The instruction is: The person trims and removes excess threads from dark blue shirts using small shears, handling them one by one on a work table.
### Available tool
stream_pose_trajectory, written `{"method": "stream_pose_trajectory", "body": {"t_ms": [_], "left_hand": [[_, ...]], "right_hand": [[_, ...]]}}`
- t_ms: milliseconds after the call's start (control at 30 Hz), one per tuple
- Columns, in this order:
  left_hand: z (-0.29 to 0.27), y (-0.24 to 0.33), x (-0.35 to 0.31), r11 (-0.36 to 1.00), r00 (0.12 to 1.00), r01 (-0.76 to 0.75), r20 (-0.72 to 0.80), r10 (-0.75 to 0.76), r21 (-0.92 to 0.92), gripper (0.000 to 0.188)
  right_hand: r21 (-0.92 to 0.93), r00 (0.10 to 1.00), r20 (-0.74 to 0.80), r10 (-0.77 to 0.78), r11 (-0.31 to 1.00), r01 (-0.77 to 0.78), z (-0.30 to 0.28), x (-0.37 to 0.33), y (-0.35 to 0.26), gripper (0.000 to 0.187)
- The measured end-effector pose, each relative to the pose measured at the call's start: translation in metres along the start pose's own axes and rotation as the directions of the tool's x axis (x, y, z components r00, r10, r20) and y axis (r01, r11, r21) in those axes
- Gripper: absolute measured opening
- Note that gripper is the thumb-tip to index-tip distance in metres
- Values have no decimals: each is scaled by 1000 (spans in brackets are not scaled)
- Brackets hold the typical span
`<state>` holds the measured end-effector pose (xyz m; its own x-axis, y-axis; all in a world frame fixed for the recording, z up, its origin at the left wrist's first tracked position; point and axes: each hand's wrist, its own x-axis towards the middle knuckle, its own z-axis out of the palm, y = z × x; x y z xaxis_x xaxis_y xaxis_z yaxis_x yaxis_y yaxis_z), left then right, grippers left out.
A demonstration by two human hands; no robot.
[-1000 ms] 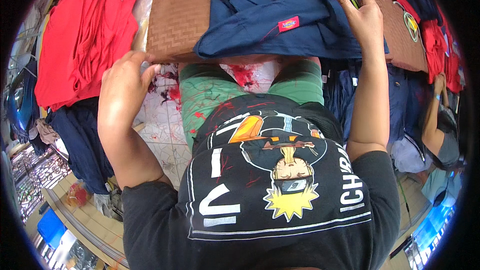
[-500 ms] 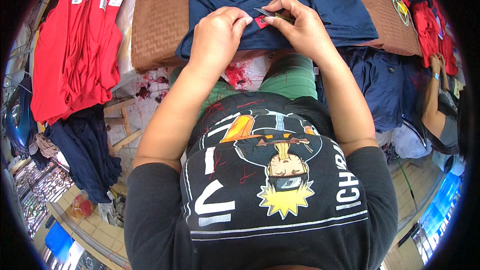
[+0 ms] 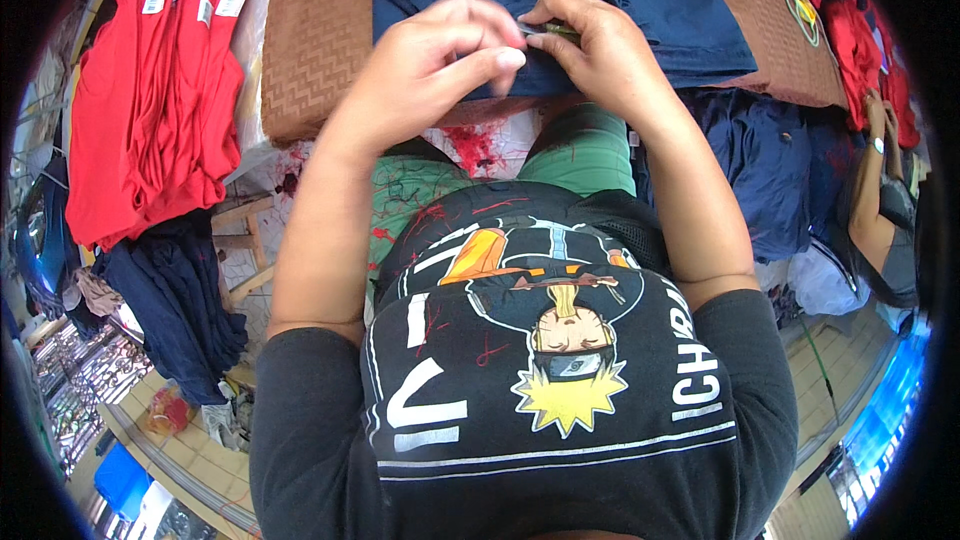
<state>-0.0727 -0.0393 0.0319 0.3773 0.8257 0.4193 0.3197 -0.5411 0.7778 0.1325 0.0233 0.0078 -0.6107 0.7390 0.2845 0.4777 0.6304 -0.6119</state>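
Observation:
A navy blue garment [image 3: 690,35] lies spread over the brown patterned padded surface [image 3: 315,50] before me. My right hand [image 3: 600,45] rests at its near part, thumb and fingers closed on small metal thread snips [image 3: 563,31], whose pointed blades face left. Right beside the blades is my left hand [image 3: 440,60], raised over the cloth with its fingers bent and its thumb pointing right. Motion smears those fingers, so whether they pinch anything cannot be made out. The left hand covers the spot where the small red label was.
Red garments with white tags [image 3: 160,90] hang at the left, dark blue cloth [image 3: 175,290] below them. More navy garments [image 3: 745,165] hang at the right. A coiled pale cord [image 3: 803,15] lies at the far right. Another person's arm [image 3: 872,200] reaches toward red cloth there.
My left hand has gone from a pinch beside the red label to a blurred, looser pose nearer and rightward, now hiding the label. My right hand keeps the snips almost in place.

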Motion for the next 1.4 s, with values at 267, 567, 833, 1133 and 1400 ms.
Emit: {"method": "stream_pose_trajectory", "body": {"t_ms": [267,567,833,1133,1400], "left_hand": [[11,28,-17,846,848,527,-16,-529,-77,28],[44,-27,-8,783,910,331,-398,-117,527,23],[21,-11,-1,781,887,451,-307,-343,431,18],[15,-13,-4,875,892,435,-232,-387,211,22],[14,-2,-2,829,903,429,-194,-383,359,22]], "right_hand": [[51,997,-26,-75,996,77,-7,-6,0,35],[14,993,-105,47,999,-46,12,14,6,18],[82,997,-45,68,995,-64,7,11,1,18],[70,992,125,19,997,-28,-9,6,-8,27],[-89,993,113,-32,995,42,-9,10,-12,26]]}}
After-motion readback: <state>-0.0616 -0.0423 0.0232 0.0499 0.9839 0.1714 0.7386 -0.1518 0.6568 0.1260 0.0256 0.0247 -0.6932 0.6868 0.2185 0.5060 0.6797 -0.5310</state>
